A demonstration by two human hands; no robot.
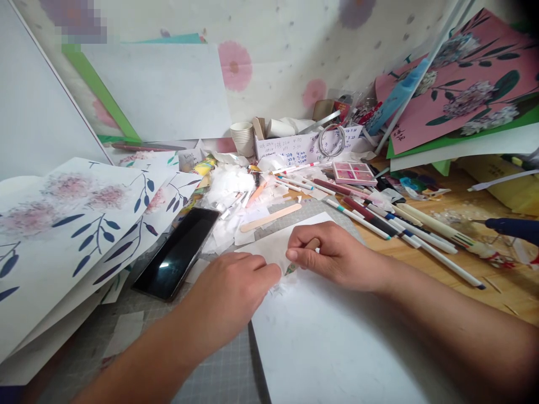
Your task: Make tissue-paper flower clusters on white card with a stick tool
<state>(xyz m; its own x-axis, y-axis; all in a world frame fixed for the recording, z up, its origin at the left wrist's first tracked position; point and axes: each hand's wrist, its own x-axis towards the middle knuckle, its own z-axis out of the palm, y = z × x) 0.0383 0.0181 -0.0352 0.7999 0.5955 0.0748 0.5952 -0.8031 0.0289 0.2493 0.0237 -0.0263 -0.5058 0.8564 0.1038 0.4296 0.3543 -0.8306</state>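
My right hand (324, 252) is closed around a wooden craft stick (313, 244). The stick's rounded top sticks out above the fist, and its lower end, with green and dark marks, points down toward the paper. Close beside that end, my left hand (240, 286) has its fingers curled in, and what they pinch, if anything, is hidden. Both hands rest over a large white sheet (337, 342). Small pale bits (280, 289), too blurred to identify, lie under the left fingertips. Just beyond the hands lies another craft stick (272, 217).
A phone (177, 252) and painted flower sheets (84, 219) are at left on the grey cutting mat (223, 365). Pens (421, 235) spread across the right, near a blue glue gun (511, 229). Behind stand paper cups (242, 139) and a handwritten box (295, 145).
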